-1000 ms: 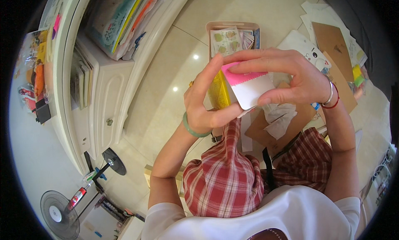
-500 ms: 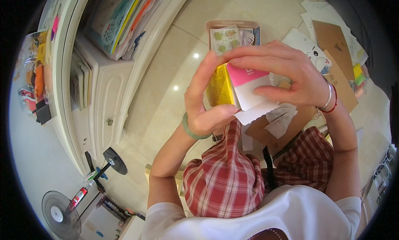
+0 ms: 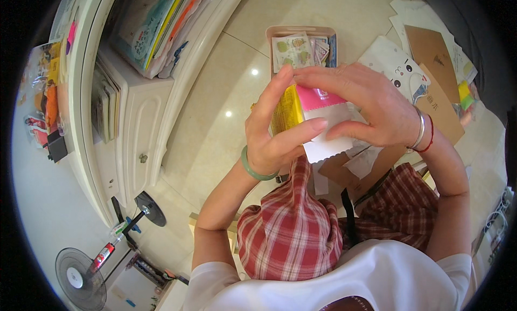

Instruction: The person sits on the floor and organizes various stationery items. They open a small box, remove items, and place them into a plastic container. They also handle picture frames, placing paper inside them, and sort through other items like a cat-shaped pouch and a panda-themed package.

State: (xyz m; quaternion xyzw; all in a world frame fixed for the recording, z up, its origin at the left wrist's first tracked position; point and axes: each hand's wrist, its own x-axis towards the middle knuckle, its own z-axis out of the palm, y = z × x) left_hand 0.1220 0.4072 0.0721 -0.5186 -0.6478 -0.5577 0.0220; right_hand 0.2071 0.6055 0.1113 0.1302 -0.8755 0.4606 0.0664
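Holding a small box [image 3: 308, 109], yellow, pink and white, between left hand [image 3: 264, 139] and right hand [image 3: 377, 103], just beyond the gathered red plaid fabric [image 3: 291, 225]. Against half a second ago, moved the left thumb off the box's lower corner and laid it across the white face. Now showing the white flap [image 3: 326, 150] hanging down toward the plaid, serrated edge lowest, instead of slanting off to the right. Shifted the right hand a little, uncovering more of the white item with a printed face [image 3: 388, 57], both eyes now in sight rather than one. Left the open pinkish container [image 3: 303, 29] in place behind the fingertips.

Bending both elbows outward, with forearms rising from the lower part of the view and hands meeting near the middle. Gripping the box in the left hand between outstretched thumb and raised index finger, almost touching the right fingertips at the top. Arching the right hand over from the side, palm down, fingers close together along the pink edge, thumb bent toward the white face. Impossible to tell about any pressure from that thumb, or about the left fingers hidden behind the box
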